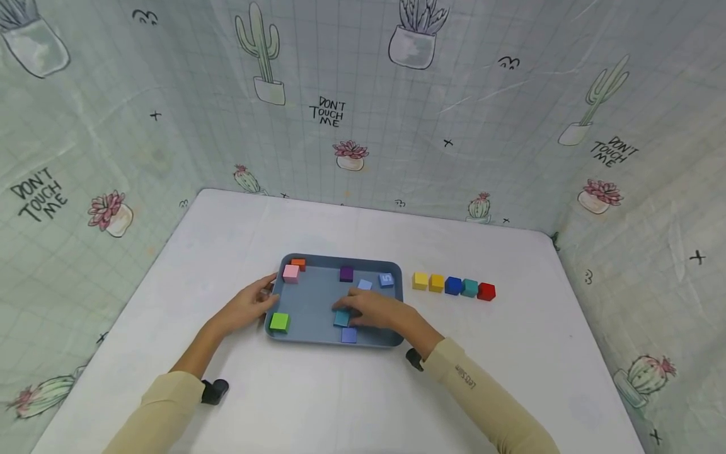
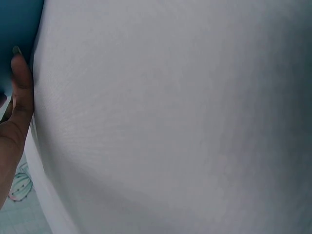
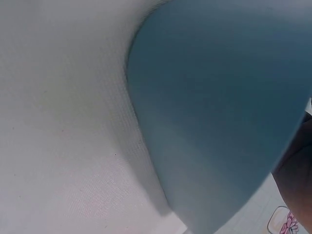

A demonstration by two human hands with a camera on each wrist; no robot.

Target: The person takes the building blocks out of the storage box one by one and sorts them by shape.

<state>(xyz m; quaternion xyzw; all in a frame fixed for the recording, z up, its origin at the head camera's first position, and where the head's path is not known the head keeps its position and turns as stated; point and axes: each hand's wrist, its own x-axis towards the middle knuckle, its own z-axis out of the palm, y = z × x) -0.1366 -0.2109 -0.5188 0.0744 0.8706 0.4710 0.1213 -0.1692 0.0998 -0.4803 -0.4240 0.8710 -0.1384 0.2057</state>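
A blue-grey tray [image 1: 314,296] holds several small cubes. My left hand [image 1: 246,306] grips its left rim, with the thumb and fingers at the edge; the left wrist view shows a thumb [image 2: 22,80] against the tray's side. Over the tray's right half, my right hand [image 1: 377,309] pinches a teal cube [image 1: 341,318] between its fingers. Just below that cube lies a periwinkle cube [image 1: 348,335]. Beyond the hand are a light blue cube [image 1: 365,285], partly hidden, a blue cube with a white mark [image 1: 386,280] and a purple cube [image 1: 346,274].
In the tray's left part sit a pink cube [image 1: 291,273], an orange cube [image 1: 298,263] behind it and a green cube [image 1: 280,322]. Right of the tray, a row runs from a yellow cube [image 1: 420,281] to a red cube [image 1: 486,291] on the white table [image 1: 317,403].
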